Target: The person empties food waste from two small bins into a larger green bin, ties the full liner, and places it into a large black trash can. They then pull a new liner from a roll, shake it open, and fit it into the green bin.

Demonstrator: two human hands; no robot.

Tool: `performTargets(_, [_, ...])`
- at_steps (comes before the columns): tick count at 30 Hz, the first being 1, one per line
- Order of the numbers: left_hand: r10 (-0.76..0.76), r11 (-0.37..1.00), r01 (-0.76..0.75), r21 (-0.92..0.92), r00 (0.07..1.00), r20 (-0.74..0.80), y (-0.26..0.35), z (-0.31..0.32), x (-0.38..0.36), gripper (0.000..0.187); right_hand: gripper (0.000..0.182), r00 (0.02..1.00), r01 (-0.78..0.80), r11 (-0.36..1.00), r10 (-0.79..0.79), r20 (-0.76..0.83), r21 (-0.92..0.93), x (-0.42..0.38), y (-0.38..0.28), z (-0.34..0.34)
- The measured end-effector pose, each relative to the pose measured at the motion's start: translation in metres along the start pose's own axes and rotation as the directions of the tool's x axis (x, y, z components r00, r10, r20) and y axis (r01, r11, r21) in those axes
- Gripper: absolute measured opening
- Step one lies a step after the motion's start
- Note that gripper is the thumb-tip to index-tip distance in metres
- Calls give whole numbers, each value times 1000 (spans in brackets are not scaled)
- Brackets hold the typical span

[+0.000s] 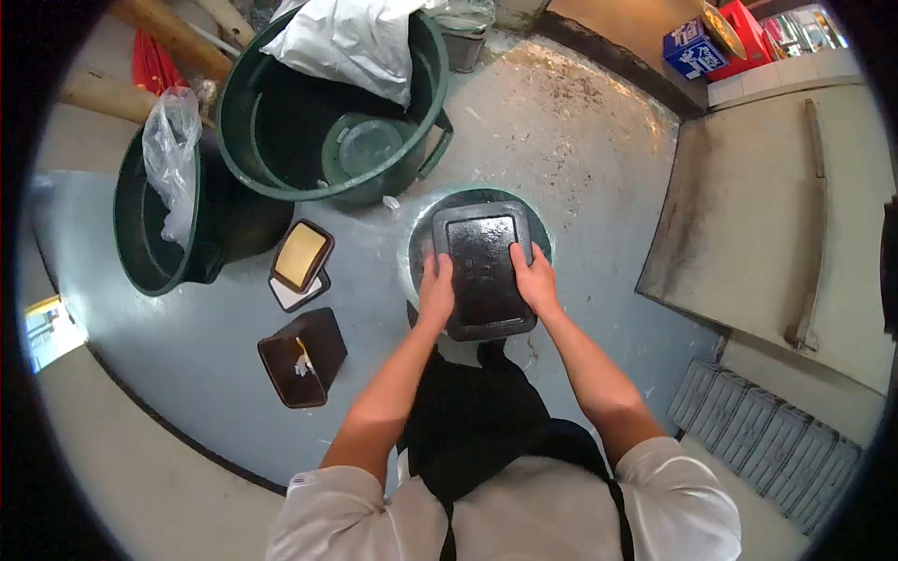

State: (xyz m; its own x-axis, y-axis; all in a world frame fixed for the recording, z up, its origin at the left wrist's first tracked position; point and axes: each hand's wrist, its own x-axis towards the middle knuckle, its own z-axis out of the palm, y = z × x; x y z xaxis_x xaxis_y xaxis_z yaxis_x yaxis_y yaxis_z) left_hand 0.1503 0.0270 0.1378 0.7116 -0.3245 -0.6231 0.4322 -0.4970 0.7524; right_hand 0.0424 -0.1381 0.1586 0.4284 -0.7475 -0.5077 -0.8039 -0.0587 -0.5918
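Observation:
Both my hands hold a black rectangular waste bin (484, 290), its shiny recessed base facing up. My left hand (436, 288) presses on its left side, with the thumb along the edge of the base. On the opposite side my right hand (535, 279) grips it in the same way. Beneath the black bin is a round green tub (541, 210), mostly covered by it. The black bin's mouth and anything inside are hidden. To the left, a brown waste bin (323, 351) lies tipped on the floor with some scraps in its mouth.
Two bin lids, one with a yellowish panel (302, 256) and one with a white panel (288, 295), overlap on the floor. Large green bins (243, 159) stand behind them, one draped with a white bag (351, 42). A pale cabinet (748, 206) is at right; dirt marks the floor.

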Motion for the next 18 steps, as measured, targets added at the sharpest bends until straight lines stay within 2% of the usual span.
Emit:
performTargets(2, [-3,999,9,47,992,-124,-17,26,4,68,75,1000,25,996,-26,-7,-86,17,17,5])
performTargets(5, [-1,997,14,73,984,-175,-24,46,6,68,73,998,34,999,-33,52,-9,40,41,12])
performTargets(7, [31,995,-8,103,975,-220,-22,54,23,66,65,998,70,997,-70,-2,-33,64,53,25])
performTargets(9, [-6,993,30,116,979,-202,-17,56,35,65,59,992,125,992,-126,-19,-35,78,63,34])
performTargets(12, [-59,988,89,130,974,-217,-29,64,54,63,59,996,86,996,-86,34,-18,92,61,41])
performTargets(14, [-58,978,107,181,965,-257,-48,75,60,63,64,998,50,999,-49,45,-10,92,71,44])
performTargets(18, [-67,987,99,125,968,-242,-94,85,67,69,70,998,41,998,-38,59,-52,98,106,67])
